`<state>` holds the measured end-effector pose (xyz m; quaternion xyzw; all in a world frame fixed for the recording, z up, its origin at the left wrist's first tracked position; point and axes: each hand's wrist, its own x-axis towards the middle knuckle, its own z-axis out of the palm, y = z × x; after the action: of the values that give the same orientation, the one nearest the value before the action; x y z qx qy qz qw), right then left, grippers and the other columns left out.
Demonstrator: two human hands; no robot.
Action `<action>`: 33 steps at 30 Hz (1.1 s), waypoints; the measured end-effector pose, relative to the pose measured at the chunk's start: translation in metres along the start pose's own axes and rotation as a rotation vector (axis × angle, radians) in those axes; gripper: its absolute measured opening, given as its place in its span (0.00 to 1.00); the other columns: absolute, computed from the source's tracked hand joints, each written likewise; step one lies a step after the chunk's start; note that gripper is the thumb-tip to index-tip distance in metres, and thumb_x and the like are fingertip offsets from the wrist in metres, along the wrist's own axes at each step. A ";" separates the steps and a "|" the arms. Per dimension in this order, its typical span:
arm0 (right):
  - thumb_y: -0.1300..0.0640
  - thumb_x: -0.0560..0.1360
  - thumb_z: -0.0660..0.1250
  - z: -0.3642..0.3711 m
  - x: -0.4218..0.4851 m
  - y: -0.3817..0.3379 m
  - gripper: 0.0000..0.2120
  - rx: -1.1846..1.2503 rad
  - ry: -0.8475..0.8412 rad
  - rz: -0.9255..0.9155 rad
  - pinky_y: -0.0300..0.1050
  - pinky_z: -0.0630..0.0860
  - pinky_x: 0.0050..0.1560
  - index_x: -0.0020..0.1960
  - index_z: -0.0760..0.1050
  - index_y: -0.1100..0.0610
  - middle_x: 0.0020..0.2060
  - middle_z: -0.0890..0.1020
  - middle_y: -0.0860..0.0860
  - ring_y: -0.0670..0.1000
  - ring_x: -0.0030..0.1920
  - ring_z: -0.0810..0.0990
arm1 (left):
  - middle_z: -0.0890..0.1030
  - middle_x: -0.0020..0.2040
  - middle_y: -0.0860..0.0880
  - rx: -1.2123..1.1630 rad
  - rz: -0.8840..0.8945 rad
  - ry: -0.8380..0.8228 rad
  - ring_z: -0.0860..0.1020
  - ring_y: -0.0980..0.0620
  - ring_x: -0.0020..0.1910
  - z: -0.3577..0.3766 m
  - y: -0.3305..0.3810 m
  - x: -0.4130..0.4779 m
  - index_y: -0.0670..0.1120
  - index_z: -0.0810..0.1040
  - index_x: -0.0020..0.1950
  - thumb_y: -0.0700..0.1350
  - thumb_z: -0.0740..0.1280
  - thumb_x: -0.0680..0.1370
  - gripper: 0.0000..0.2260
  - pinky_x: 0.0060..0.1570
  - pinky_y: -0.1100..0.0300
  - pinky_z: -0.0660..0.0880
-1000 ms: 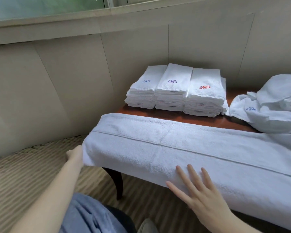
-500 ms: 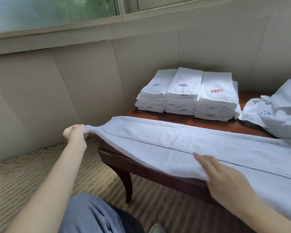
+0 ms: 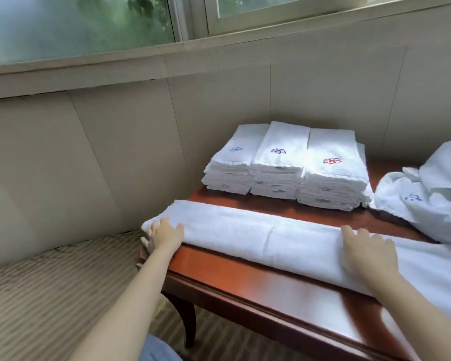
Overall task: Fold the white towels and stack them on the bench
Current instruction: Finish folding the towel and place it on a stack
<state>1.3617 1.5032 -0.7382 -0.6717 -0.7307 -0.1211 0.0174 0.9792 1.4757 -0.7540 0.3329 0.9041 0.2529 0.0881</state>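
The long towel lies folded into a narrow band on the tabletop, just in front of the three folded stacks and left of the loose towel heap. Its long axis runs left to right, across the person's reach. The left hand rests flat with fingers spread on the band's left end, which overhangs the tabletop's corner; the right hand lies flat and relaxed further right along the same band. Neither hand is gripping. The band's right end runs out of view. The next fold likely brings one end over toward the other, and the left hand sits right at a free end.
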 end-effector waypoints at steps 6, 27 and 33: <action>0.57 0.77 0.53 0.018 0.015 -0.007 0.14 0.002 0.032 -0.083 0.46 0.69 0.52 0.62 0.64 0.50 0.53 0.73 0.49 0.53 0.55 0.75 | 0.63 0.72 0.41 0.085 -0.048 0.070 0.60 0.36 0.70 0.004 0.003 -0.004 0.45 0.67 0.70 0.53 0.56 0.78 0.22 0.72 0.44 0.50; 0.62 0.76 0.57 -0.006 -0.030 0.070 0.21 0.104 -0.192 0.152 0.50 0.66 0.58 0.69 0.60 0.54 0.63 0.70 0.55 0.58 0.63 0.70 | 0.69 0.67 0.51 0.183 1.017 -0.584 0.64 0.48 0.70 0.097 0.198 -0.165 0.50 0.70 0.66 0.50 0.57 0.79 0.16 0.70 0.44 0.57; 0.61 0.74 0.57 -0.024 -0.063 0.144 0.19 0.165 -0.296 0.315 0.47 0.71 0.53 0.64 0.68 0.52 0.60 0.73 0.53 0.56 0.60 0.74 | 0.75 0.60 0.49 0.062 1.116 -0.586 0.72 0.47 0.62 0.119 0.233 -0.193 0.53 0.76 0.59 0.44 0.60 0.78 0.12 0.64 0.50 0.66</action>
<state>1.5063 1.4468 -0.7048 -0.7843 -0.6187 0.0431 -0.0162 1.2959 1.5499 -0.7378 0.8122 0.5397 0.1327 0.1774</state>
